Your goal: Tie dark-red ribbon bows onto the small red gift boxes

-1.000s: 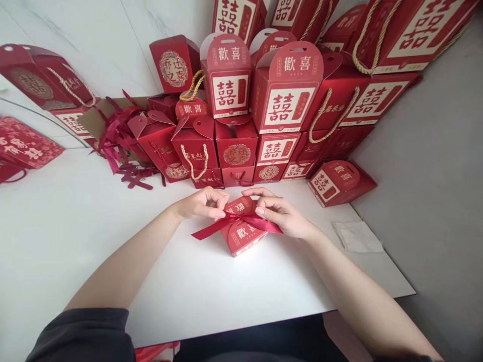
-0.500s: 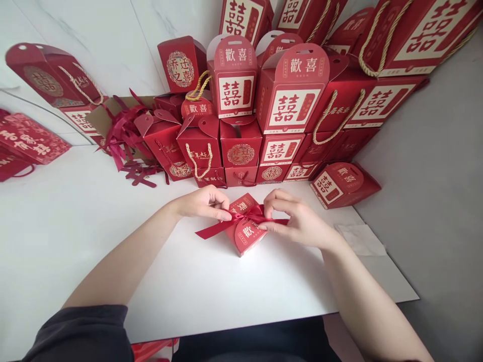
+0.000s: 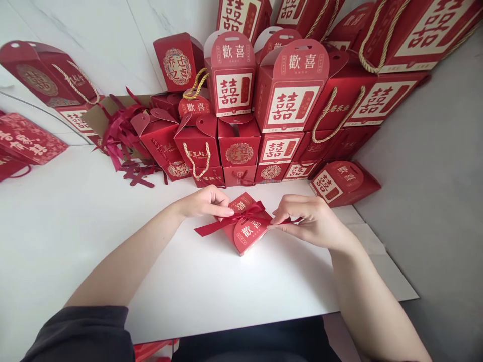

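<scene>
A small red gift box (image 3: 247, 240) with pale printed characters sits on the white table, turned cornerwise to me. Across its top lies a dark red satin ribbon (image 3: 209, 228), tied in a bow at the middle. My left hand (image 3: 211, 203) pinches the ribbon at the bow's left side, thumb against curled fingers. On the other side, my right hand (image 3: 307, 218) has thumb and fingertips closed on the ribbon by the box's right edge. One ribbon tail hangs out to the left; another shows beside my right fingers.
Behind the box stand stacked red gift boxes (image 3: 239, 148), several with rope handles. A pile of loose ribbons (image 3: 123, 128) lies at the back left. One box (image 3: 345, 183) rests near the right wall (image 3: 433, 201). Red printed bags (image 3: 32, 138) lie at the far left.
My right hand has slid a little to the right along the ribbon, away from the bow. My left hand stays almost in place at the bow.
</scene>
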`<move>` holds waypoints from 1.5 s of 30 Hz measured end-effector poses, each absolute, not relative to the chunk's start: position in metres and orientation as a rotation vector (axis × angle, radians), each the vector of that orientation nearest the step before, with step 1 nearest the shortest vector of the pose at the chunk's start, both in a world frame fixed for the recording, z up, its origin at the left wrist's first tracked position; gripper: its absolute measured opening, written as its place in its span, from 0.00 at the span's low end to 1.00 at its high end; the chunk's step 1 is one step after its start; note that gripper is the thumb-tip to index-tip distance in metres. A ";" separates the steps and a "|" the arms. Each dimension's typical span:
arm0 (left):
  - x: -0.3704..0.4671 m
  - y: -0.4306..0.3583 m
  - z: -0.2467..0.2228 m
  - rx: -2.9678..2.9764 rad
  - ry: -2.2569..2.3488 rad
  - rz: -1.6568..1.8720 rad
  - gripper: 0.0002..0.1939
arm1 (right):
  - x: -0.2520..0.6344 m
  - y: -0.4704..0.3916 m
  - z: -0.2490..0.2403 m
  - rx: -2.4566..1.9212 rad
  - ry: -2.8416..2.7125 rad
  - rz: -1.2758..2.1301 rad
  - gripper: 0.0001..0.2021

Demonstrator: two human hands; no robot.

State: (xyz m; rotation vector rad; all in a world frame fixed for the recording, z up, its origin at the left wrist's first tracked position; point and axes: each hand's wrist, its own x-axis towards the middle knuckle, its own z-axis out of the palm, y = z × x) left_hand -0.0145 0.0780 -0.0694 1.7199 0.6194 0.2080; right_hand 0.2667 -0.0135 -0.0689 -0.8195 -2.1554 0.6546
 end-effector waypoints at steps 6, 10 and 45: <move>-0.014 0.076 -0.066 1.880 0.650 0.174 0.21 | 0.276 -0.014 -0.063 -0.843 -2.196 0.800 0.05; -0.014 0.073 -0.061 1.941 0.696 0.109 0.19 | 0.298 -0.013 -0.056 -0.846 -2.314 1.179 0.04; 0.010 -0.009 -0.023 2.920 1.167 0.309 0.11 | 0.239 0.004 -0.089 -0.929 -1.704 1.262 0.13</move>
